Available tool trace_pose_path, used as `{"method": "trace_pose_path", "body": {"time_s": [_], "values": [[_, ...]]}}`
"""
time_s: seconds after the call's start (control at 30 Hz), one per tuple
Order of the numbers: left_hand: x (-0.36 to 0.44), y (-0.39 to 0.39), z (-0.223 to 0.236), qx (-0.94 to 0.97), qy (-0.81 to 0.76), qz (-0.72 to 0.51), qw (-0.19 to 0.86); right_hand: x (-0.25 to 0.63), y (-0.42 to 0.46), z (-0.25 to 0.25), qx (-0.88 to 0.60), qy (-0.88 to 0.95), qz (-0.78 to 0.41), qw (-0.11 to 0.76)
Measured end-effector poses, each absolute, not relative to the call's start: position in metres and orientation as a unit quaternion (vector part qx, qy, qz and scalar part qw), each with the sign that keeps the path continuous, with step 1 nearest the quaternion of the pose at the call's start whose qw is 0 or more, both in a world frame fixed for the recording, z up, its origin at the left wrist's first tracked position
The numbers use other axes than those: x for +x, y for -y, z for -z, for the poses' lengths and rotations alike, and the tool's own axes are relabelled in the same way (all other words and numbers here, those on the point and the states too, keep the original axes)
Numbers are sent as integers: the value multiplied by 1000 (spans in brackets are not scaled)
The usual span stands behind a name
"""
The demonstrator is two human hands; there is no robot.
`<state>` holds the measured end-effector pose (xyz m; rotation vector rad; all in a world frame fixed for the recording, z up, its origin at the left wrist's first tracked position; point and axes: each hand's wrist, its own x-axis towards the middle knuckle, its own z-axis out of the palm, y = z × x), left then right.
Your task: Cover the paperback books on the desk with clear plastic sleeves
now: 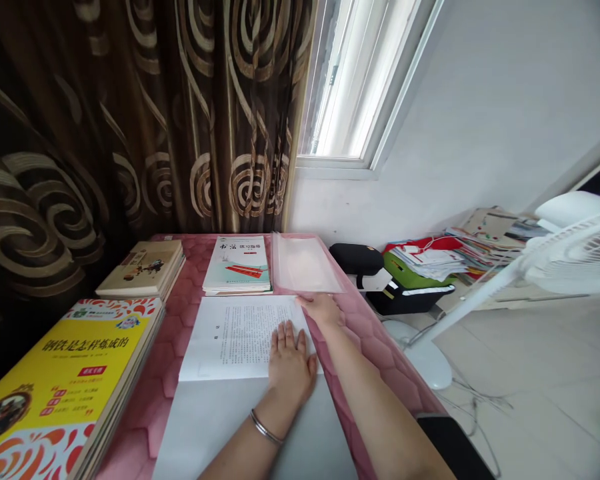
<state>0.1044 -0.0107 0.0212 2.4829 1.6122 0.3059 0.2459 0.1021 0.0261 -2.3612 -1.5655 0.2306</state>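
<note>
An open book point(220, 430) lies before me on the pink quilted surface, its far page printed with Chinese text and its near half plain grey-white. My left hand point(293, 367), with a silver bangle at the wrist, rests flat on the printed page near its right edge, fingers stretched out. At the far right corner of that page, my right hand point(324, 311) grips the book's edge, its fingertips partly hidden. Just beyond are a stack of books with a white and green calligraphy cover point(240, 263) and a pile of clear plastic sleeves point(305, 263).
On the left stand a stack topped by a yellow book point(75, 373) and a smaller stack of tan books point(143, 267). A black case point(356, 259), a bin heaped with papers point(420, 267) and a white fan point(570, 247) are right of the bed-like surface. A patterned curtain point(145, 120) hangs behind.
</note>
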Motion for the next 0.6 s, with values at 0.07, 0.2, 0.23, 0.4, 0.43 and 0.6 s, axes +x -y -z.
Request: {"method": "trace_pose_path", "body": {"time_s": [0.07, 0.2, 0.23, 0.4, 0.43, 0.6], "values": [[104, 11, -20, 831, -539, -101, 88, 243, -108, -27, -841, 517, -73, 146], [103, 11, -18, 833, -535, -112, 86, 240, -108, -26, -847, 504, -65, 156], [103, 11, -18, 833, -534, -116, 84, 240, -106, -26, -842, 511, -64, 160], [101, 12, -19, 835, -527, -124, 93, 250, -84, -22, -796, 574, -74, 178], [101, 12, -19, 835, -527, -124, 99, 252, -79, -21, -786, 587, -80, 177], [102, 14, -26, 830, -528, -127, 128, 263, -62, -17, -746, 635, -106, 170]]}}
